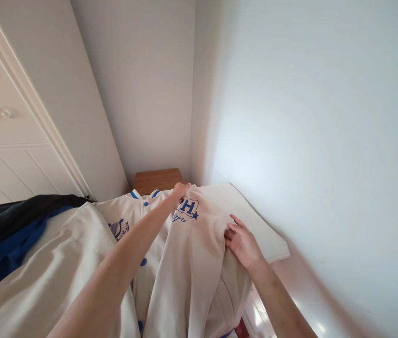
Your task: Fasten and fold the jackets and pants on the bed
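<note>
Currently, your left hand (182, 188) has its grip closed on the shoulder of the cream button-front jacket (181, 263), near the center of the frame. Your right hand (243, 241) touches the jacket's edge right of center, its grip partly open with fingers spread; whether it pinches fabric, you cannot tell. The jacket fills the lower middle, over a white board (255, 218). Black-and-blue clothing (19, 234) lies lower left.
</note>
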The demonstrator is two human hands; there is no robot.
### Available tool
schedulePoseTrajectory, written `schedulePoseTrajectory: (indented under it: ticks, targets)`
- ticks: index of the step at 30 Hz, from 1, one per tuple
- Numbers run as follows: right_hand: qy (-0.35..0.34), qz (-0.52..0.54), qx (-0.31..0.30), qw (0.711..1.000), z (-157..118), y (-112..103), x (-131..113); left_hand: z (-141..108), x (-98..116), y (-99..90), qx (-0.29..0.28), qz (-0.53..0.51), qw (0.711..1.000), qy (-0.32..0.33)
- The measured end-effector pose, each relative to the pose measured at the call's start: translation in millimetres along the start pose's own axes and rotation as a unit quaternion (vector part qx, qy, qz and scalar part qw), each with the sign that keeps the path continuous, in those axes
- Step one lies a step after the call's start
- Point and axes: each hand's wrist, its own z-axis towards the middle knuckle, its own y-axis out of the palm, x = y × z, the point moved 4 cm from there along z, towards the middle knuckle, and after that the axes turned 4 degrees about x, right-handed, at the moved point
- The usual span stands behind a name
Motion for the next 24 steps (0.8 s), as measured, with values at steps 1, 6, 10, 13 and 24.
schedulePoseTrajectory:
  ticks: [1, 6, 10, 13, 24]
  targets:
    - [0.006, -0.007, -0.016, 1.000, -2, 1, 0, -4, 1, -4.9, 0.009, 0.021, 1.000, 0.006]
    - [0.018, -0.016, -0.054, 0.998, -3, 2, 0, -68, -4, -40.8, 0.019, 0.091, 0.993, 0.072]
    - [0.038, -0.049, -0.075, 0.995, -3, 7, 2, -163, -19, -65.2, -0.037, 0.068, 0.993, 0.094]
    - [0.029, -0.095, -0.095, 0.991, -8, 13, 1, -248, -42, -74.9, 0.017, -0.049, 0.996, 0.068]
    - [0.090, -0.082, -0.060, 0.991, -4, 7, 7, -415, -188, 6.4, 0.034, -0.386, 0.887, -0.251]
